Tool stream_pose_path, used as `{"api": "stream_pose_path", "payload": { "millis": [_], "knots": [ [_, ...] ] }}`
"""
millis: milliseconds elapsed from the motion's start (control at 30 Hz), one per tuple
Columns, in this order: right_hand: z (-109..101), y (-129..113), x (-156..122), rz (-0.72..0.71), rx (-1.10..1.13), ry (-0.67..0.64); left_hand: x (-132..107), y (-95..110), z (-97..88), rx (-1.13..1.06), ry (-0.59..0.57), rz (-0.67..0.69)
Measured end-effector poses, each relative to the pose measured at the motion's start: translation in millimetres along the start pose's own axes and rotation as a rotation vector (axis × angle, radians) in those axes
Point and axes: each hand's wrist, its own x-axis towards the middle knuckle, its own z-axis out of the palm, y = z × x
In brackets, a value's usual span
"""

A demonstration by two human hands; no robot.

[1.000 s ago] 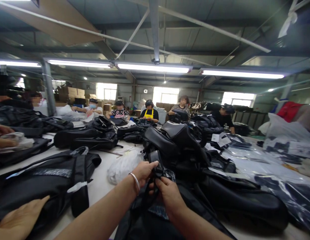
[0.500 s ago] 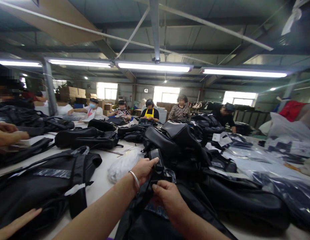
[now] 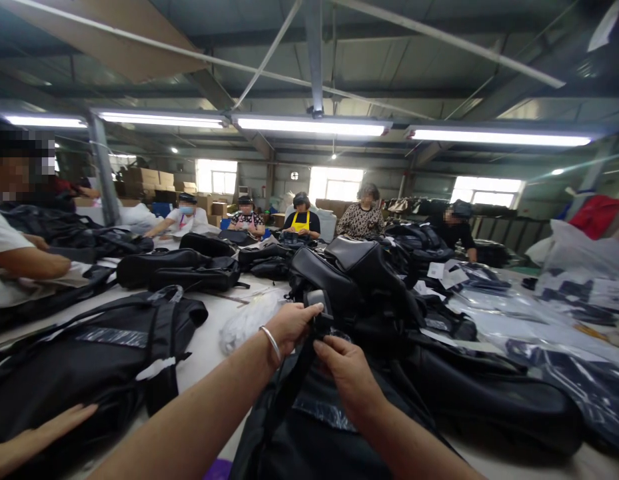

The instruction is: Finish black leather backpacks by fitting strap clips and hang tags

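Observation:
A black backpack (image 3: 294, 447) lies on the table right in front of me, with a clear plastic-covered patch (image 3: 322, 415) on its face. My left hand (image 3: 295, 325), wearing a silver bangle, is closed on a dark shoulder strap (image 3: 316, 300) near the backpack's top, thumb pressed on it. Just below and to the right, my right hand (image 3: 346, 363) pinches the same strap area close to a black buckle-like piece; exactly what lies between its fingertips is partly hidden. Crinkled clear plastic shows behind the right fingers.
Another black backpack (image 3: 109, 360) lies to the left, with a co-worker's hand (image 3: 64, 427) on it. Black bags (image 3: 359, 267) are piled ahead and to the right. A white plastic bundle (image 3: 246, 323) sits beside my left wrist. Plastic-wrapped goods (image 3: 574, 380) lie far right. Several people work across the table.
My right hand has moved up along the strap, closer to my left hand. The left hand keeps its grip. A co-worker at the far left has leaned further into view.

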Motion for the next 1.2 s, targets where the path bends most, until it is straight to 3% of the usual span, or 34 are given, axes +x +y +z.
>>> {"api": "stream_pose_path", "payload": {
  "millis": [100, 333, 567, 700, 1000, 1200],
  "knots": [
    [-1, -2, 0, 0.025, 0.052, -0.047, -2, 4, 1.6, -0.014, -0.015, 0.004],
    [-4, 10, -3, 0.068, 0.033, -0.011, -4, 28, 4.1, -0.073, -0.024, 0.087],
    [17, -3, -17, 0.161, 0.401, -0.110, -6, 42, 13.1, -0.073, -0.079, 0.088],
    [26, -8, -21, 0.183, 0.458, -0.191, -7, 46, 17.5, -0.066, -0.091, 0.077],
    [30, 0, -32, 0.286, 0.460, -0.222, -5, 43, 12.3, -0.062, -0.092, 0.072],
    [34, 5, -25, 0.274, 0.429, -0.231, -1, 37, 16.8, -0.075, -0.104, 0.046]
  ]
}}
